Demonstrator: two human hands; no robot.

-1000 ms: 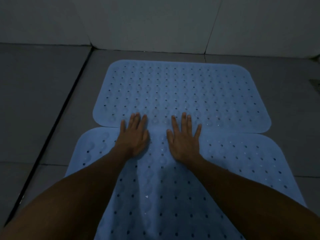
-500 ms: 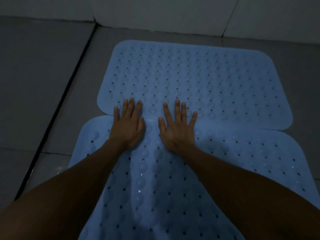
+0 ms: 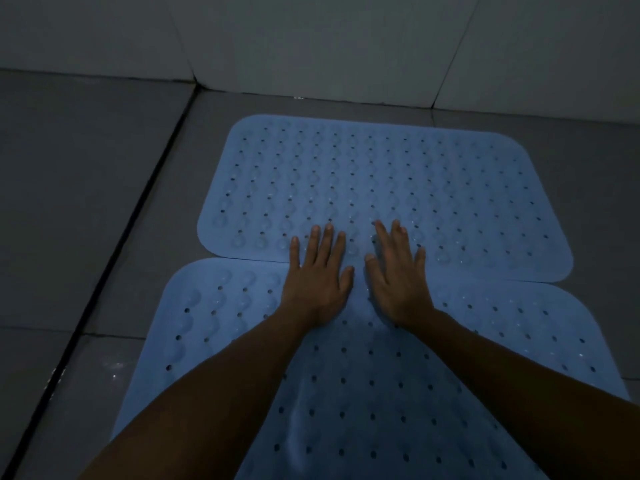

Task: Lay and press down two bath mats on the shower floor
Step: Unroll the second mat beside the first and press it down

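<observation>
Two light blue perforated bath mats lie flat on the grey tiled shower floor, one behind the other. The far mat [image 3: 398, 178] reaches toward the wall. The near mat [image 3: 363, 393] runs under my arms to the bottom of the view, and their edges meet or slightly overlap. My left hand [image 3: 317, 271] and my right hand [image 3: 398, 275] rest palm down, fingers spread, side by side across that seam, fingertips on the far mat. Neither hand holds anything.
The white tiled wall [image 3: 329, 39] rises just behind the far mat. A dark groove or drain channel [image 3: 114, 258] runs diagonally along the floor to the left of the mats. Grey floor tiles [image 3: 69, 202] surround the mats on both sides.
Both hands have slid a little farther forward over the seam, with more of the fingers now on the far mat. The head view has tilted up and down meanwhile.
</observation>
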